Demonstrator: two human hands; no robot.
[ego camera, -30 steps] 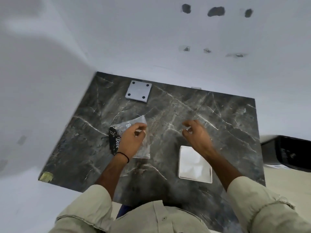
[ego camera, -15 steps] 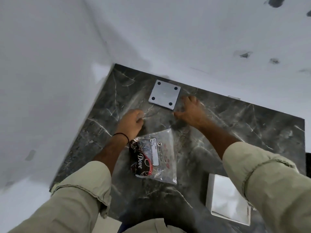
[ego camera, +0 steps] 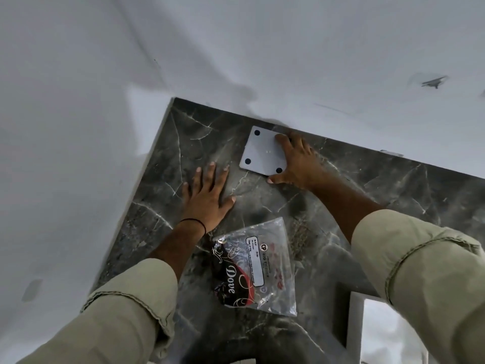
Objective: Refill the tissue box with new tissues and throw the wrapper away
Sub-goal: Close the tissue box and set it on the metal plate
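A grey square plate (ego camera: 262, 151) with black dots at its corners lies at the far edge of the dark marble table (ego camera: 393, 195). My right hand (ego camera: 296, 164) clasps the plate's right side, fingers on top and thumb at its near corner. My left hand (ego camera: 207, 195) lies flat on the table to the left of the plate, fingers spread, holding nothing. The clear plastic wrapper (ego camera: 262, 269) with black "Dove" print lies flat between my forearms. The white tissue box (ego camera: 355, 324), open with white tissues (ego camera: 388, 334) inside, sits at the near right, partly hidden by my right sleeve.
White walls close off the table on the far side and the left. The table's left edge runs just beside my left hand.
My left hand let go of the wrapper and moved forward to rest flat on the table. My right hand reached to the far edge and took hold of the grey plate. The view leaned forward.
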